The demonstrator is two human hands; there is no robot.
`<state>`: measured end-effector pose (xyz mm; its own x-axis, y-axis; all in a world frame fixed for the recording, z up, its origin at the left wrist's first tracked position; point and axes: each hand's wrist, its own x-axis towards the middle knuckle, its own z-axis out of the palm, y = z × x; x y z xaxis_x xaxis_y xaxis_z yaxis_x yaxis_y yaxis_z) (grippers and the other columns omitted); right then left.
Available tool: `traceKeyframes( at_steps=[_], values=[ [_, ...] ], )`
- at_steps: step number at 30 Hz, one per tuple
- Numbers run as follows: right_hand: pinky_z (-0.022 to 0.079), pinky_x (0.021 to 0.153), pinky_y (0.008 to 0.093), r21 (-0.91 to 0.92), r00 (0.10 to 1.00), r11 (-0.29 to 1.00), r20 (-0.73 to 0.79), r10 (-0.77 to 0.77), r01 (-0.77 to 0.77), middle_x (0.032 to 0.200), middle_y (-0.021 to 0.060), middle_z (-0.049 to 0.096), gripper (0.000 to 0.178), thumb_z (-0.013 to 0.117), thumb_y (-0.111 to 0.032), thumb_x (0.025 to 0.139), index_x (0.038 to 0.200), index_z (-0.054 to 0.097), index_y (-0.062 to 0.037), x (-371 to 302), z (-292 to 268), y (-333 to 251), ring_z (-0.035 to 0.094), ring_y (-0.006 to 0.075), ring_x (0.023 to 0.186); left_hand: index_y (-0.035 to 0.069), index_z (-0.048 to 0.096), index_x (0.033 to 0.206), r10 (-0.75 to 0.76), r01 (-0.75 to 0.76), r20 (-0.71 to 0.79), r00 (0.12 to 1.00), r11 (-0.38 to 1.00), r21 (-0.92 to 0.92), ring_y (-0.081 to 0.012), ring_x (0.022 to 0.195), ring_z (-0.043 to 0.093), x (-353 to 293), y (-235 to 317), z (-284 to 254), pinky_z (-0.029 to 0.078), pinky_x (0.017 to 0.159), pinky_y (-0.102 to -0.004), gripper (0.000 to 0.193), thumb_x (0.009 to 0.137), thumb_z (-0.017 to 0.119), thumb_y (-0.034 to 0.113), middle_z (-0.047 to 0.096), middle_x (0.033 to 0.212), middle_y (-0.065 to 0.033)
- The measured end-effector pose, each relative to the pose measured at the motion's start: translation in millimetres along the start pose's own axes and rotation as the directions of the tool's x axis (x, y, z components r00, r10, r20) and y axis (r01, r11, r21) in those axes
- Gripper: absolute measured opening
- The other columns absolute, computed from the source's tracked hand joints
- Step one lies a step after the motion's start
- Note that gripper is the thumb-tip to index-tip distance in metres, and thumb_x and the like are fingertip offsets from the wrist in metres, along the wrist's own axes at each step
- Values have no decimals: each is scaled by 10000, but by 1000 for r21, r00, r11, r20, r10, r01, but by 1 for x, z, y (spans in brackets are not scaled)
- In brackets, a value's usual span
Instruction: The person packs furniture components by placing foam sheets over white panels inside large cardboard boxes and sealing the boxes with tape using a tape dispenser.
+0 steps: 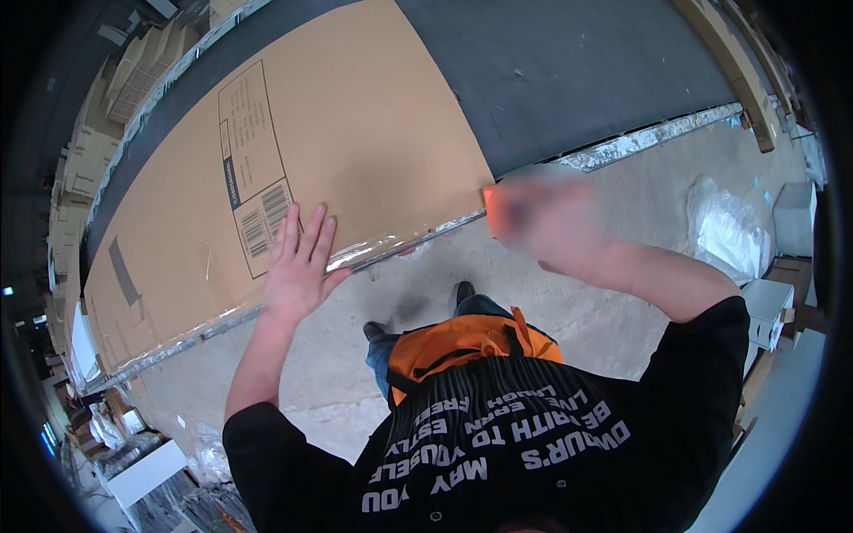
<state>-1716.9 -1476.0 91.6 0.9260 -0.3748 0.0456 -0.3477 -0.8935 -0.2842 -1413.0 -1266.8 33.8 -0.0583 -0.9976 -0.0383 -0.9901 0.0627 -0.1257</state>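
A large flat cardboard box with a printed label and barcodes lies on the dark-topped workbench. Clear tape shines along the box's near edge. My left hand rests on the box beside the barcodes, its fingers stretched out and holding nothing. At the box's near right corner, my right hand is closed round an orange hand tool. Blur covers most of that tool and the fingers, so its exact kind does not show.
A cardboard edge strip crosses the bench at the far right. Clear plastic wrap lies on the concrete floor to the right, near a white box. Stacked cardboard stands beyond the bench at left, and more packing material lies lower left.
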Motion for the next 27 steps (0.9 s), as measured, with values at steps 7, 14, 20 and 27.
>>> traceKeyframes(
  at_steps=[7,14,20,27],
  values=[
    [444,513,367,-525,960,825,269,-72,209,927,193,611,213,604,-34,685,879,648,42,7,22,-14,611,260,741,-24,351,1419,-2,-11,-149,989,996,-86,-490,1385,219,83,73,1,203,1133,-561,878,818,587,571,262,1502,-261],
    [334,464,298,-896,928,248,339,-153,368,949,181,654,234,577,-59,698,868,719,18,12,60,-69,477,164,581,-56,380,1387,-222,210,-157,962,974,-88,-559,1322,277,96,100,10,197,1092,-639,966,763,605,645,306,1458,-307],
    [510,753,376,-405,401,892,865,302,202,890,98,705,315,691,-272,672,929,721,-92,-5,31,-34,689,273,844,-31,428,1356,-20,-12,-233,972,990,-137,-370,1360,344,61,60,9,274,1131,-474,952,660,715,552,380,1447,-215],
    [494,868,354,77,651,866,693,309,-494,979,142,703,459,721,-158,531,988,758,-145,-82,0,-45,676,282,944,-65,425,1340,-193,222,-313,930,973,61,-358,1241,512,-165,-126,34,393,1063,-443,1085,537,753,587,503,1357,-212]
  ],
)
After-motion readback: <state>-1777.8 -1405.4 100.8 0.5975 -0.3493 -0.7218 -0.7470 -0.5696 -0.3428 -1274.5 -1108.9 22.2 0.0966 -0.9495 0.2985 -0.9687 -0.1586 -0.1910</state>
